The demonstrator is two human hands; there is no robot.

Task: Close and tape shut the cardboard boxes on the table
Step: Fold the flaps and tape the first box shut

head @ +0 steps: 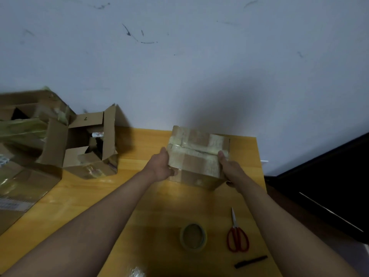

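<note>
Large boxes (26, 136) are stacked at the far left, partly off the table edge; flaps open, pale plastic wrap seen inside, rest too blurred to read. An open box (90, 144) is set just beside them on the table's back-left corner: four flaps up, a "7" marked on the rear flap, dark contents and a small white item seen inside, not identifiable.

The taped box (197, 154) is placed at the back-centre of the table, near the wall. Its flaps are closed, with pale tape laid over the top seam and down the sides. It is gripped from both sides: the left hand (161, 166) is curled round the left edge, the right hand (229, 166) is curled round the right edge, thumbs on top.

A tape roll (193, 236) is lying flat near the front edge, between the forearms. Red-handled scissors (237, 234) are laid just right of it, blades pointing away. A dark pen-like stick (251, 261) is lying in front of the scissors. Crinkled clear plastic (136, 272) is seen at the bottom edge.

Surface: yellow wooden table (139, 206). Behind it, a scuffed white wall (179, 56). Dark furniture (329, 186) is seen at the right.
</note>
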